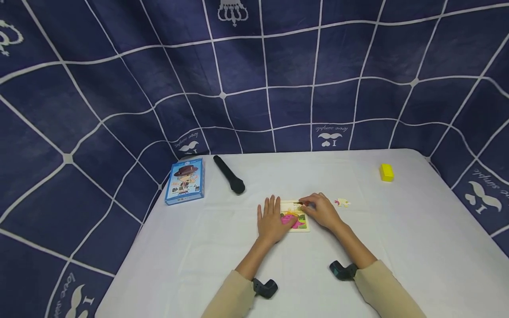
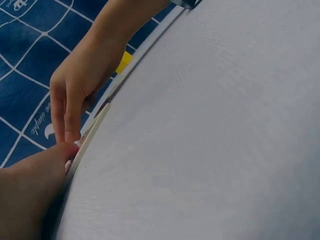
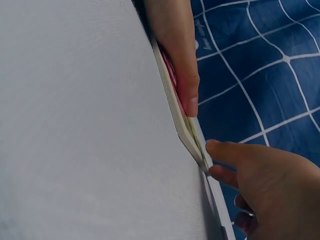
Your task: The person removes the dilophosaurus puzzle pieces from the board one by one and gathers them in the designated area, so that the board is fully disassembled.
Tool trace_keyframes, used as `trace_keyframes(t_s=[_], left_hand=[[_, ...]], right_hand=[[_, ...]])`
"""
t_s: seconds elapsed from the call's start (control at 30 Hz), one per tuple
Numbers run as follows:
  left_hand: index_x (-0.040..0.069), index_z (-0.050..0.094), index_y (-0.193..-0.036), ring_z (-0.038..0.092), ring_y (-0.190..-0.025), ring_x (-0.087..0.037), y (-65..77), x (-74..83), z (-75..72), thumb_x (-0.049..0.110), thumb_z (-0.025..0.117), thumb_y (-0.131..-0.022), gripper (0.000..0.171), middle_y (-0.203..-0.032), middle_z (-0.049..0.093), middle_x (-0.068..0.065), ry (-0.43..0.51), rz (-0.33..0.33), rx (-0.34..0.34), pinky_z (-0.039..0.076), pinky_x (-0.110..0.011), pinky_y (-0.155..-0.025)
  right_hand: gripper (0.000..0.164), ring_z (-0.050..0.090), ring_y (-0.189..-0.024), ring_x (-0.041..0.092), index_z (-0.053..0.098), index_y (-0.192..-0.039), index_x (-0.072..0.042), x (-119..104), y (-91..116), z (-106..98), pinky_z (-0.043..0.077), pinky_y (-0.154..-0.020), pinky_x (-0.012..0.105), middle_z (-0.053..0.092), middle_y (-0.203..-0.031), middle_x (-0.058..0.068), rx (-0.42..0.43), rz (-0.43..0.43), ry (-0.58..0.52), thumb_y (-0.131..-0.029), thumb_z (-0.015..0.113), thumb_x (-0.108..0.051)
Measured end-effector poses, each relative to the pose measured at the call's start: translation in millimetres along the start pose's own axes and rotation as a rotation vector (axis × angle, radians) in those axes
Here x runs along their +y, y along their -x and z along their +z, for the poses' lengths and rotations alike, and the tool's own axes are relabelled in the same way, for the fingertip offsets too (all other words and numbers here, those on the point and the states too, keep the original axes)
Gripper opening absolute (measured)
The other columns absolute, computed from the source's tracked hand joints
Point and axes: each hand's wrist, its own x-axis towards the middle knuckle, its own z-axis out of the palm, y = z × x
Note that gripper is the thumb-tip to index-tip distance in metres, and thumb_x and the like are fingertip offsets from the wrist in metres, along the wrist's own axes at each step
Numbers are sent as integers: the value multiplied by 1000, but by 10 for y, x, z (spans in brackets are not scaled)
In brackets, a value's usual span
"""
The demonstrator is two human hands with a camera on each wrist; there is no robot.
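A small jigsaw board point(image 1: 299, 230) with a pale frame lies on the table, with pink, yellow and green picture pieces in it. My left hand point(image 1: 272, 224) rests flat on its left side, fingers straight, the thumb across the pink part. At the board's upper right corner, the thumb and index finger of my right hand point(image 1: 323, 212) pinch a small dark puzzle piece point(image 1: 306, 203), mostly hidden by the fingers. In the right wrist view, the right hand's fingertips point(image 3: 213, 146) meet the board's corner. A loose puzzle piece point(image 1: 342, 202) lies right of the right hand.
A blue box point(image 1: 185, 181) with a cartoon figure stands at the table's back left, and a black microphone point(image 1: 229, 175) lies beside it. Towards the back right is a yellow block point(image 1: 386, 172). A dark blue checked cloth point(image 1: 290, 106) hangs behind the white table.
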Motion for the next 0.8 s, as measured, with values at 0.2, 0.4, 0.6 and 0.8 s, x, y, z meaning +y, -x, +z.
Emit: trace_keyframes(t_s=[0.2, 0.4, 0.6, 0.8], left_hand=[[8, 26, -146, 13, -139, -27, 5, 8, 3, 74, 36, -81, 93, -151, 22, -11, -58, -6, -12, 7, -51, -110], [9, 24, -147, 11, -139, -27, 7, 3, 20, 75, 32, -81, 93, -151, 20, -10, -69, -7, -27, 5, -50, -110], [9, 25, -147, 12, -139, -27, 13, 8, 13, 73, 32, -82, 91, -151, 20, -11, -77, -1, -20, 6, -51, -110], [9, 25, -147, 12, -139, -27, 17, 14, 0, 73, 31, -83, 90, -151, 20, -11, -88, 0, -24, 6, -51, -110]], right_hand=[[21, 48, -78, 14, 72, -98, -13, 11, -3, 2, 43, -68, 33, 61, -83, -4, -8, -2, 43, -81, 72, -24], [21, 49, -80, 14, 73, -98, -13, 31, -6, 5, 43, -69, 34, 60, -82, -5, -22, -10, 33, -81, 72, -25], [22, 50, -82, 14, 73, -98, -13, 58, -21, 6, 44, -71, 35, 59, -82, -7, -41, -28, 16, -81, 72, -26], [22, 49, -81, 14, 72, -96, -13, 100, -40, 3, 44, -71, 36, 58, -81, -6, -48, -61, -24, -79, 74, -26]])
